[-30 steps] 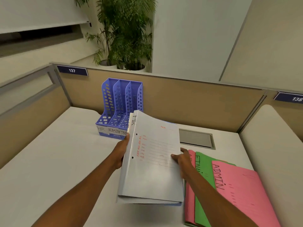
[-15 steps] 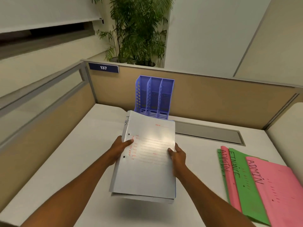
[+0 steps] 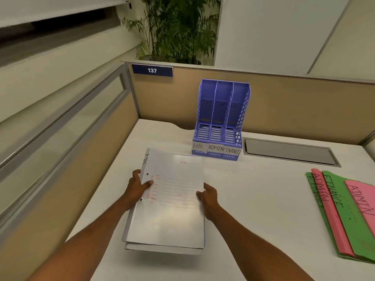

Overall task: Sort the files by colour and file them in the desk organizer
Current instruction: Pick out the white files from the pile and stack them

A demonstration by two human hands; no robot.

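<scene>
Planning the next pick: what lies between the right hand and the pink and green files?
Nothing: the head view shows bare white desk between the right hand and the pink and green files.

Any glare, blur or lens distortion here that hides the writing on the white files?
Head view: overhead light glares off the lower half of the white files, fading the red print; the organizer labels HR, ADMIN, FINANCE read sharp; wide-angle stretch skews the pink and green files at the right edge.
</scene>
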